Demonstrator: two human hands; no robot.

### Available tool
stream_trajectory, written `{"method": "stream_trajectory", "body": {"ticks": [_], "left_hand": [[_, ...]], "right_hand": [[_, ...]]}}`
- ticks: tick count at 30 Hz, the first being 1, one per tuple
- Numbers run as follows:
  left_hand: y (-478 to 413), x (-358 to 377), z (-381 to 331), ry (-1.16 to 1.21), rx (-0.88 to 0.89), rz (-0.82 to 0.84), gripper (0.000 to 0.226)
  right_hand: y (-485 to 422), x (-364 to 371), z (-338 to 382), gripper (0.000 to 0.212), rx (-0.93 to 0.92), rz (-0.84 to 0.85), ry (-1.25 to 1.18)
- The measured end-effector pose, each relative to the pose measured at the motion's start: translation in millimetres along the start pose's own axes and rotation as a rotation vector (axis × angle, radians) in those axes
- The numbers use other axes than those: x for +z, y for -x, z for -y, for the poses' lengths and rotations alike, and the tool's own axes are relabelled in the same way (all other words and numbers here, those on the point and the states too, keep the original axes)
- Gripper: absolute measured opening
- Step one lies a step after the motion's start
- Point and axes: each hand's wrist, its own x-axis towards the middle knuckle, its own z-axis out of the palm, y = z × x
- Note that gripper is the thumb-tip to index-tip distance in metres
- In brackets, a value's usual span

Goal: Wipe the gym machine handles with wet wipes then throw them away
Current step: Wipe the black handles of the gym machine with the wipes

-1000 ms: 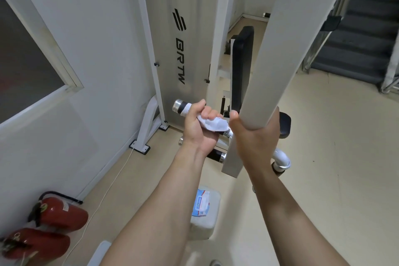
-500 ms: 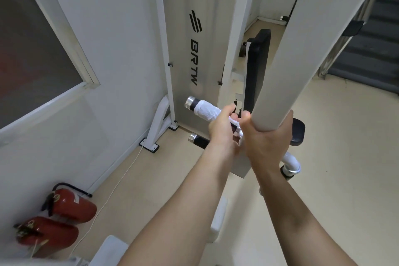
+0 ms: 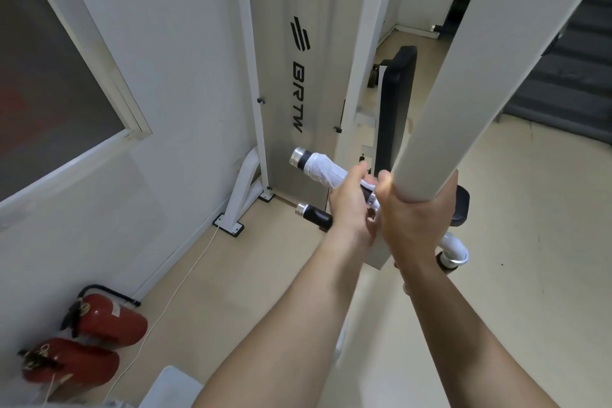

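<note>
A white wet wipe (image 3: 323,169) is wrapped round the upper black handle (image 3: 303,158) of the gym machine, just short of its silver end cap. My left hand (image 3: 351,205) grips the inner end of that handle and the wipe's trailing end. My right hand (image 3: 410,219) grips the lower end of the machine's thick white arm (image 3: 490,76). A second black handle (image 3: 314,216) with a silver cap sticks out below, bare.
The machine's white frame and its BRTW weight cover (image 3: 298,76) stand against the wall. A black back pad (image 3: 395,109) rises behind the handles. Two red fire extinguishers (image 3: 99,341) lie on the floor at lower left, beside a white cable (image 3: 185,281). Stairs (image 3: 563,69) are at the right.
My left hand has slid inward along the upper handle towards the white arm, leaving the wipe wrapped over the handle's outer part. The view has shifted to the left and closer.
</note>
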Motion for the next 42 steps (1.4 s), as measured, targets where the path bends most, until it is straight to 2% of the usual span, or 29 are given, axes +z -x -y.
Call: {"method": "stream_trajectory", "body": {"ticks": [3,5,8,13,15,20,23,25,29,32,35,38,39,40,41,42], "left_hand": [[-1.6,-12.0,-19.5,-0.013,0.027,0.072,0.038],[-5.4,-24.8,-42.1,0.094,0.085,0.119,0.027],[-9.1,-31.9,-55.0,0.215,0.125,0.122,0.028],[-3.3,-19.8,-36.1,0.164,0.139,0.133,0.037],[-2.0,-20.4,-26.5,0.065,0.144,0.182,0.036],[-4.3,-23.2,-15.4,-0.153,0.125,0.306,0.054],[-7.9,-36.3,-23.2,-0.253,0.128,0.314,0.038],[-9.8,-47.6,-35.2,-0.187,0.169,0.304,0.021],[-16.0,-59.9,-60.0,0.069,0.201,0.254,0.034],[-17.2,-52.4,-49.4,0.057,0.174,0.207,0.043],[-11.3,-35.8,-27.9,0.029,0.144,0.228,0.023],[-10.8,-25.0,-5.4,-0.037,0.099,0.264,0.028],[-9.9,-22.4,0.9,-0.076,0.082,0.28,0.017],[-10.9,-20.9,6.2,-0.086,0.062,0.298,0.017],[-14.6,-21.8,10.4,-0.088,0.041,0.3,0.036],[-14.4,-21.9,10.7,-0.108,0.024,0.314,0.045]], "right_hand": [[-0.1,-1.4,0.5,0.041,-0.022,0.011,0.016],[0.6,-0.4,0.9,0.043,-0.013,0.003,0.02],[3.5,3.0,0.1,0.042,0.002,-0.011,0.011],[1.2,5.4,-1.7,0.041,-0.002,-0.024,-0.002],[-0.9,4.6,-1.8,0.043,-0.017,-0.025,-0.006],[-3.7,2.7,-1.9,0.041,-0.031,-0.012,-0.011],[-0.7,2.3,-3.1,0.043,-0.025,-0.003,0.015],[2.6,2.6,-3.2,0.043,-0.023,-0.006,0.031],[3.3,5.5,-2.6,0.044,-0.029,-0.033,0.04],[0.5,5.9,-4.3,0.042,-0.025,-0.03,0.026],[-1.8,6.4,-4.9,0.043,-0.045,-0.03,0.019],[-4.7,6.6,-6.0,0.043,-0.036,-0.025,0.019],[-5.5,6.1,-6.0,0.044,-0.031,-0.026,0.021],[-6.2,5.8,-6.4,0.045,-0.03,-0.03,0.025],[-6.4,5.5,-6.4,0.046,-0.031,-0.034,0.03],[-6.3,5.0,-6.6,0.046,-0.034,-0.036,0.036]]}}
